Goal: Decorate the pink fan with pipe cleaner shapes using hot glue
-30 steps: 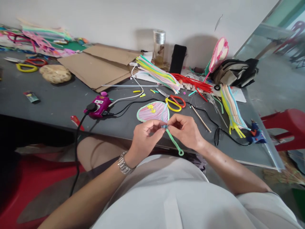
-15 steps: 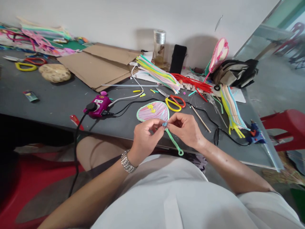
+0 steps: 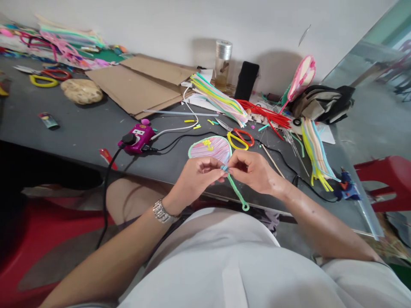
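Note:
Both my left hand (image 3: 202,174) and my right hand (image 3: 252,171) pinch a small light-blue piece (image 3: 224,168), which looks like a bent length of pipe cleaner. Under my fingers lies a fan-shaped craft (image 3: 201,150) with a pink and lilac face, a pale green rim and a yellow figure on it. Its green handle (image 3: 238,193) slants down towards me past the table edge and ends in a small loop. My hands hide where handle and face meet. Scissors (image 3: 239,137) with orange and yellow handles lie just beyond my right hand.
A purple power adapter (image 3: 138,137) with cables sits left. Pipe-cleaner bundles (image 3: 221,100), cardboard (image 3: 141,85), a bottle (image 3: 223,64) and a black case (image 3: 246,81) stand or lie behind. A blue glue gun (image 3: 346,186) rests at the right edge, beside more pipe cleaners (image 3: 316,149).
The view has shifted slightly, so the scene sits a little further right. My fingers have moved slightly around the blue piece; both hands still pinch it above the craft.

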Motion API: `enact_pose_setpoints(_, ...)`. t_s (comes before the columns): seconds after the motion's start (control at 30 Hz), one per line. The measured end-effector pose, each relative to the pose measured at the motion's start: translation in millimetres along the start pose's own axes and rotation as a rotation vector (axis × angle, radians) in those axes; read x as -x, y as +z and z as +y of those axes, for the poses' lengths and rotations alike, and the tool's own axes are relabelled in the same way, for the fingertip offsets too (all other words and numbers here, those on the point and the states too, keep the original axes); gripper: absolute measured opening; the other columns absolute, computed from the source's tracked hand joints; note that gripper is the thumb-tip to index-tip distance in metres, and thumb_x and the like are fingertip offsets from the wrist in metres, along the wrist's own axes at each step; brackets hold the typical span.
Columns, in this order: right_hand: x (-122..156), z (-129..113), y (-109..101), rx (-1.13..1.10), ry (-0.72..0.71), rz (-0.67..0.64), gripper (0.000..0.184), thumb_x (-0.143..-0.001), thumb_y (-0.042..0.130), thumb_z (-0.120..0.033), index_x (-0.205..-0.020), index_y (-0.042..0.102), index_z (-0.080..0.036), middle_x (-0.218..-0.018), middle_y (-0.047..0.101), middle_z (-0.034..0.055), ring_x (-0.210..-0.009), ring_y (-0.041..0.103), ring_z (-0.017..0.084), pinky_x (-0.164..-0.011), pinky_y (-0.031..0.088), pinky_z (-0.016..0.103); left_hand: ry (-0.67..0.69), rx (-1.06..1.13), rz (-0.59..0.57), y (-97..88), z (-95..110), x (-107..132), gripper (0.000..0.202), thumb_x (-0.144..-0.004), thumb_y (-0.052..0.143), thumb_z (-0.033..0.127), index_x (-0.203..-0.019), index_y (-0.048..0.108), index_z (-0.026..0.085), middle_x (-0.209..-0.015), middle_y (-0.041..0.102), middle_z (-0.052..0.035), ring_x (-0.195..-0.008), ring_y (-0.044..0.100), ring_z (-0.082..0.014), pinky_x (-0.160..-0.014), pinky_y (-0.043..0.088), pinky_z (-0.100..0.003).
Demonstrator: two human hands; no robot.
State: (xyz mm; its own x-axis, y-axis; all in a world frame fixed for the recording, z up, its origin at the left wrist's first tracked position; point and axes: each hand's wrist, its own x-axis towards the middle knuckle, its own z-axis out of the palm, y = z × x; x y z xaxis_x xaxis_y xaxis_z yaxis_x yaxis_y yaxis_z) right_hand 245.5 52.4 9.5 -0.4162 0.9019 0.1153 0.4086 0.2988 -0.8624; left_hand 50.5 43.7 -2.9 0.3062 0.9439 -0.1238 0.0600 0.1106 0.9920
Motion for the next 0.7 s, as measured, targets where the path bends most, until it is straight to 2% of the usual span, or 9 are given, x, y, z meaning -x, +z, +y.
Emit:
enact_pose_setpoints(0.17, -7, 3, 8, -0.238, 0.171, 0.071, 0.016, -0.078, 0.07, -0.03, -0.071, 0.062, -0.017, -0.065, 0.061, -0.0025, -0.058, 0.049, 0.009, -0.055, 0.039, 0.022, 0.135, 0.098, 0.169, 11.3, -9, 1, 0.018, -0.072, 0.076, 0.027, -0.087, 0.074, 0.015, -0.07, 0.076, -0.0031, -0.062, 0.072, -0.0169, -0.053, 0.056, -0.023)
enact_pose_setpoints(0.27, -6, 5, 14, -0.293, 0.184, 0.113, 0.018, -0.076, 0.072, -0.032, -0.071, 0.064, -0.017, -0.067, 0.064, -0.0008, -0.061, 0.054, 0.011, -0.058, 0.043, 0.023, 0.065, 0.125, 0.212, 14.7, -10, 1, 0.015, -0.073, 0.074, 0.026, -0.083, 0.076, 0.015, -0.068, 0.075, -0.0031, -0.06, 0.071, -0.0163, -0.051, 0.053, -0.022)
enact_pose_setpoints(0.37, -3, 3, 18, -0.232, 0.15, 0.17, 0.015, -0.076, 0.072, -0.028, -0.071, 0.064, -0.017, -0.067, 0.065, -0.0011, -0.06, 0.054, 0.01, -0.057, 0.042, 0.023, 0.001, 0.122, 0.218, 13.7, -9, 0, 0.013, -0.074, 0.073, 0.026, -0.08, 0.076, 0.015, -0.062, 0.073, -0.0028, -0.059, 0.07, -0.0159, -0.05, 0.05, -0.021)
enact_pose_setpoints(0.53, 2, -3, 22, -0.099, 0.093, 0.242, 0.005, -0.077, 0.068, -0.018, -0.074, 0.064, -0.018, -0.07, 0.066, -0.0011, -0.061, 0.056, 0.011, -0.057, 0.042, 0.022, 0.018, 0.105, 0.209, 12.7, -3, 0, 0.016, -0.073, 0.075, 0.028, -0.083, 0.077, 0.016, -0.066, 0.074, -0.0035, -0.06, 0.07, -0.017, -0.05, 0.051, -0.022)
enact_pose_setpoints(0.7, -1, 2, 24, -0.216, 0.174, 0.192, 0.002, -0.077, 0.066, -0.018, -0.078, 0.065, -0.018, -0.071, 0.068, -0.002, -0.064, 0.058, 0.011, -0.059, 0.043, 0.021, -0.013, 0.197, 0.302, 14.9, -12, -2, 0.022, -0.065, 0.081, 0.032, -0.078, 0.077, 0.015, -0.066, 0.074, -0.0037, -0.056, 0.062, -0.0125, -0.052, 0.048, -0.02)
